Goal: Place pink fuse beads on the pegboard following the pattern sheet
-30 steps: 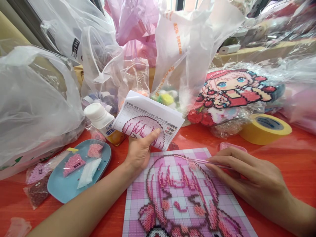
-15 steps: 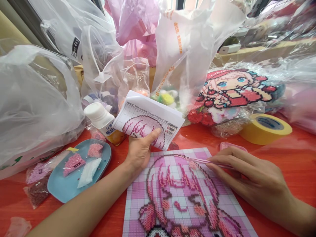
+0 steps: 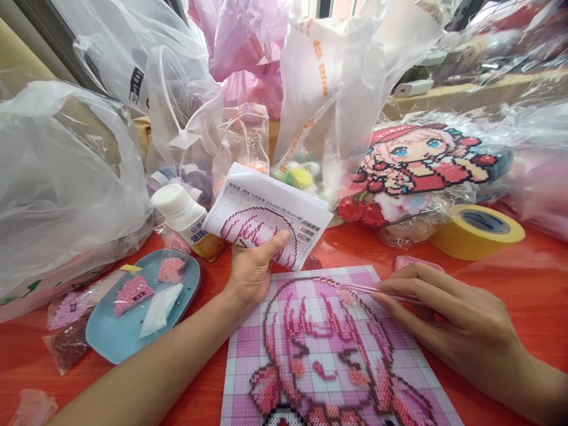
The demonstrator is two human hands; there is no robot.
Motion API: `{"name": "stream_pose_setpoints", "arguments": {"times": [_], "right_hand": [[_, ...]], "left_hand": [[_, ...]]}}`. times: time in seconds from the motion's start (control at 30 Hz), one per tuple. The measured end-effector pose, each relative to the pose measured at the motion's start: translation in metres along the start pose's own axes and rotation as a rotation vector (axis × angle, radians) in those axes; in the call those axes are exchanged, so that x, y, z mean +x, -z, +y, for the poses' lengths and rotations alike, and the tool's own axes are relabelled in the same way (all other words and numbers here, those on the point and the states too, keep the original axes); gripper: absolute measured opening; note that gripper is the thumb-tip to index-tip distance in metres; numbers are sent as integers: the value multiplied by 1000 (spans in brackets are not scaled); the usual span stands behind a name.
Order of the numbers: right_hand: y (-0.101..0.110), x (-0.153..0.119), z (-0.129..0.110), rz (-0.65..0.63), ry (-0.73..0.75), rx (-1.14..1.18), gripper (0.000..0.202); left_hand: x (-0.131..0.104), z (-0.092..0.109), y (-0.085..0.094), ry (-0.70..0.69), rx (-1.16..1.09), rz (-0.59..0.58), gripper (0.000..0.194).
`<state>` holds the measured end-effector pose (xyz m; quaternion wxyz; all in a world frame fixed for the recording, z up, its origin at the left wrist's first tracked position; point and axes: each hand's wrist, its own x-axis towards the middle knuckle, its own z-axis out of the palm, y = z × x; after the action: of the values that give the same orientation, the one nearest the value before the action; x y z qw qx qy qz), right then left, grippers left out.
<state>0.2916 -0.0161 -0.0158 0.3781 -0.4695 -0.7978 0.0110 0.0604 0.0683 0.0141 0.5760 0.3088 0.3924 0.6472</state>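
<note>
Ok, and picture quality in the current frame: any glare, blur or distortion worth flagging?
Head view: window nearly washed out at the top edge; pale glare on the large white bag at left; far-right bags smeared and stretched; right hand and tweezers without obvious motion blur; printed sheet heading legible, finest grid marks too small to read.

The bottom edge crops the pink-and-white checked bead board [image 3: 239, 346]; the right hand [image 3: 461, 313] mostly hides what seems a pink plastic tray [image 3: 418, 261].
</note>
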Motion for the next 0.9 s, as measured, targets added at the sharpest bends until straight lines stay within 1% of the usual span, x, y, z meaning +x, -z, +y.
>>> {"name": "stream_pose_setpoints", "arguments": {"times": [0.2, 0.37, 0.6, 0.9], "right_hand": [[2, 6, -3, 15, 26, -20, 9], [4, 11, -5, 32, 84, -54, 12], [5, 10, -6, 19, 86, -72, 14], [5, 12, -7, 21, 85, -68, 14]], "left_hand": [[0, 1, -1, 0, 5, -5, 53], [-1, 2, -2, 17, -3, -9, 62], [1, 1, -2, -5, -19, -16, 61], [-1, 2, -3, 6, -34, -10, 67]]}}
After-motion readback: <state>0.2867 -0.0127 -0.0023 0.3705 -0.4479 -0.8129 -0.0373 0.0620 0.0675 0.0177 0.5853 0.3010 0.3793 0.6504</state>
